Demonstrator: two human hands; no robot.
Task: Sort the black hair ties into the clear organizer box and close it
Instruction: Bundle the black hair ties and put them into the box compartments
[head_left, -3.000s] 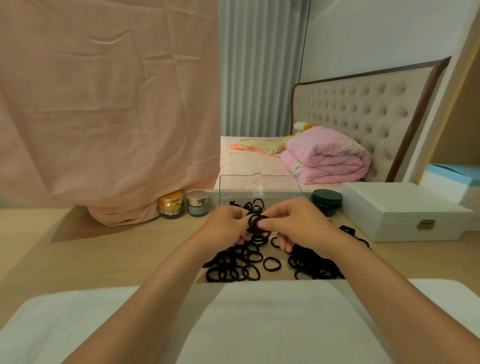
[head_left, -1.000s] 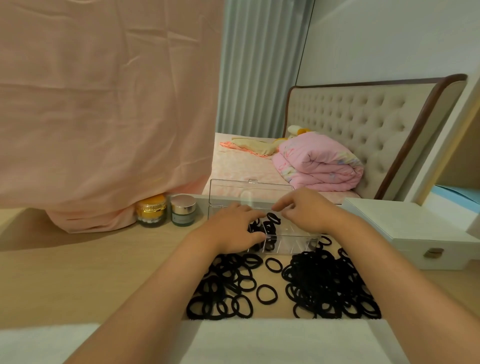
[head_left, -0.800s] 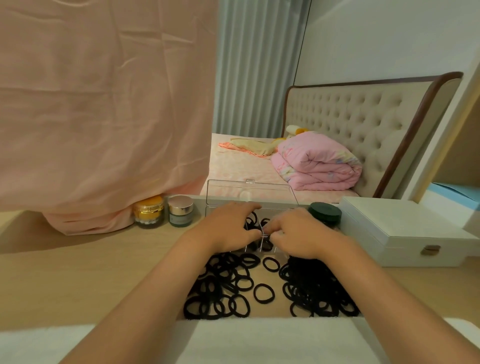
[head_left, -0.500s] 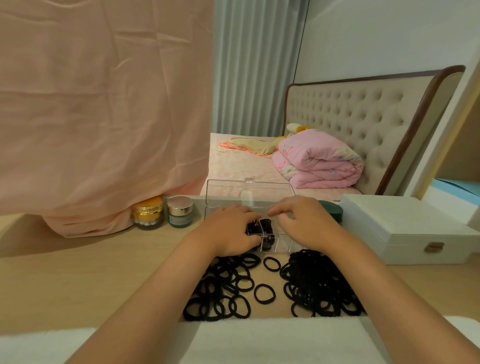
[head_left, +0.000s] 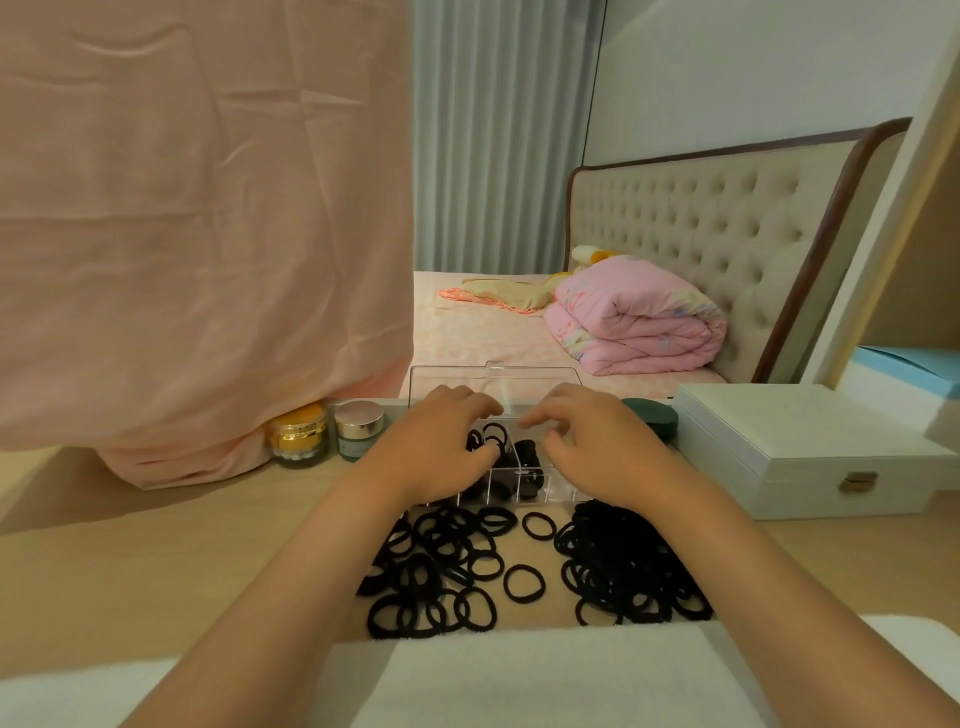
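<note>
Release of a bundle into clear organizer box (head_left: 540, 496) beneath, left hand (head_left: 441, 452) and right hand (head_left: 597, 447) now apart and loose, most black hair ties (head_left: 623, 571) unsorted on surface (head_left: 156, 561) by the wrists.

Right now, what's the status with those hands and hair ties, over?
Left hand and right hand over clear box, lid up; right empty, left unclear. Few inside; most hair ties loose on desk. Nothing blocking.

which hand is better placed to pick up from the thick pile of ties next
Right. The right hand hovers over the clear organizer box with nothing visibly held, and the thick pile lies directly beside its forearm. The left hand would have to cross over.
</note>
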